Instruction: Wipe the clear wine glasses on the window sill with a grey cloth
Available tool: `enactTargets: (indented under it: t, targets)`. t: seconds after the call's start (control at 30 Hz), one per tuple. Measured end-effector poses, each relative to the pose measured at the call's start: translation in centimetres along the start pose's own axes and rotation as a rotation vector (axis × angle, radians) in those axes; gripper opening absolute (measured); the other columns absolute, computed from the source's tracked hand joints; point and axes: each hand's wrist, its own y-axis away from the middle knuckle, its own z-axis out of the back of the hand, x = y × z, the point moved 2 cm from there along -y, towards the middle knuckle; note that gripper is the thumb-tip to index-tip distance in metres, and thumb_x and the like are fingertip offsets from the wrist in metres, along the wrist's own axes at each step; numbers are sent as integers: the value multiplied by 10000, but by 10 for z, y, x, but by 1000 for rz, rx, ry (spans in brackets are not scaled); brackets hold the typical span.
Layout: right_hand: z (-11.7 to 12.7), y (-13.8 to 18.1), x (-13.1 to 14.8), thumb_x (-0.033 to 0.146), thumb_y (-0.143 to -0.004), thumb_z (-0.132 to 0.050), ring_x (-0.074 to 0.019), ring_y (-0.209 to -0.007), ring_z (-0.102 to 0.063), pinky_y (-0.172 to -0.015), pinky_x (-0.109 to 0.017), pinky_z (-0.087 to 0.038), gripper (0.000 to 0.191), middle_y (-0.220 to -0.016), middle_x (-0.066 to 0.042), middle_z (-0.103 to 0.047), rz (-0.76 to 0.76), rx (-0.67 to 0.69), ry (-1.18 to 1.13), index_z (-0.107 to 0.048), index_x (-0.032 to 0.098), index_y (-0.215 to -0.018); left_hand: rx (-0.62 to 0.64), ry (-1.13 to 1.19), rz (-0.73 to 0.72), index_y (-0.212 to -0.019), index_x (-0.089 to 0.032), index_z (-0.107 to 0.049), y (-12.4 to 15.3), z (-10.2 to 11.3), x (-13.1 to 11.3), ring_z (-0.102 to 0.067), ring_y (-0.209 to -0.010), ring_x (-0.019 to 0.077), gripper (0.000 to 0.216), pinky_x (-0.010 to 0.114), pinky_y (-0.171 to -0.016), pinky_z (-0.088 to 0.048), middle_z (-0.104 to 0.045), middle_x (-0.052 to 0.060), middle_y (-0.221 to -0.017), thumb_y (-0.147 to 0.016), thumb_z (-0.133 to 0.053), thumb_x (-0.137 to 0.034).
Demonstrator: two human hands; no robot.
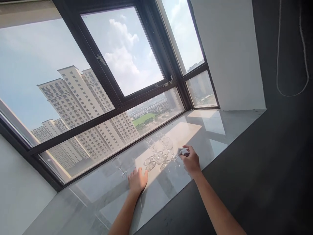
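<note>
While the window (73,81) fills the far side, the marble sill (220,130) carries a cluster of glasses (161,153), with a lone glass (119,165) further left. Left hand (137,180) lies flat on the sill, fingers spread, empty. Right hand (192,161) fingers are closed on a white cloth (183,151) just beside the cluster. No glass is lifted.

No text, label, brand or number can be read here, neither on the wine glasses (161,151) at the centre nor on the white cloth (183,151) just at their three o'clock. The tower blocks (80,107) at nine o'clock, beyond the window (122,52), are too distant to show any sign.
</note>
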Motion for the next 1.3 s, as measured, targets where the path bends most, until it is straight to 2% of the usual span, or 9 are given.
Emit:
enactTargets:
  t: [0.1, 0.2, 0.3, 0.43, 0.53, 0.67, 0.87, 1.03, 1.3]
  targets:
    - [1, 1, 1, 338, -621, -589, -206, -694, -606, -627, -293, -448, 434, -881, -62, -661, -1, 10, -1, -604, 209, -1035, -9, 150, -311, -1401, -244, -539, -5, 4, -30, -423, -1379, 268, 544, 411, -1156, -296, -460, 102, -1513, -908, -432, -447]
    - [1, 2, 1, 334, -618, -588, -207, -702, -607, -637, -294, -450, 437, -873, -60, -659, 11, 12, 8, -605, 208, -1037, 58, 260, -494, -1466, -291, -473, -13, 6, -55, -298, -1466, 257, 606, 420, -1209, -211, -342, 56, -1600, -881, -497, -450]
    - [3, 3, 1, 339, -628, -592, -200, -700, -600, -634, -290, -447, 434, -869, -53, -655, 25, 17, 1, -604, 207, -1041, 149, 293, -508, -1487, -303, -445, -23, 5, -76, -242, -1495, 282, 639, 468, -1219, -169, -301, 39, -1622, -878, -505, -488]
    - [6, 5, 6, 351, -632, -605, -191, -669, -581, -609, -286, -441, 425, -844, -45, -649, 32, 21, -10, -608, 202, -1030, 193, 257, -478, -1477, -300, -464, -26, 4, -86, -297, -1477, 270, 609, 450, -1213, -201, -375, 14, -1587, -900, -452, -494]
    - [7, 5, 9, 347, -630, -610, -200, -693, -592, -624, -292, -451, 414, -840, -48, -650, 26, 15, -21, -612, 201, -1018, 157, 214, -492, -1431, -298, -532, -14, 7, -66, -365, -1437, 277, 572, 441, -1198, -237, -461, 14, -1534, -916, -419, -519]
    - [8, 5, 11, 343, -625, -613, -205, -709, -598, -634, -294, -452, 431, -864, -61, -652, 0, 42, -29, -607, 195, -1030, 98, 150, -450, -1381, -284, -589, 13, 16, -4, -416, -1392, 274, 538, 411, -1175, -279, -555, 15, -1455, -917, -423, -500]
    - [10, 6, 8, 371, -646, -623, -197, -701, -585, -627, -290, -438, 441, -890, -57, -648, -5, 81, -9, -606, 202, -1053, 74, 6, -127, -1424, -291, -529, 22, 16, 80, -382, -1416, 270, 557, 441, -1162, -289, -491, 13, -1512, -932, -371, -499]
    - [11, 6, 9, 382, -640, -626, -193, -688, -574, -620, -288, -437, 448, -869, -51, -637, -7, 84, -7, -602, 199, -1048, 96, -14, 98, -1444, -258, -482, 4, 6, 91, -339, -1444, 294, 602, 519, -1174, -228, -433, 85, -1547, -936, -329, -543]
    - [11, 7, 8, 376, -649, -622, -178, -641, -556, -558, -271, -422, 443, -862, -55, -633, 9, 98, -27, -601, 199, -1055, 98, 32, 138, -1372, -284, -507, -1, 5, 91, -373, -1420, 291, 564, 534, -1166, -238, -511, 76, -1478, -919, -315, -560]
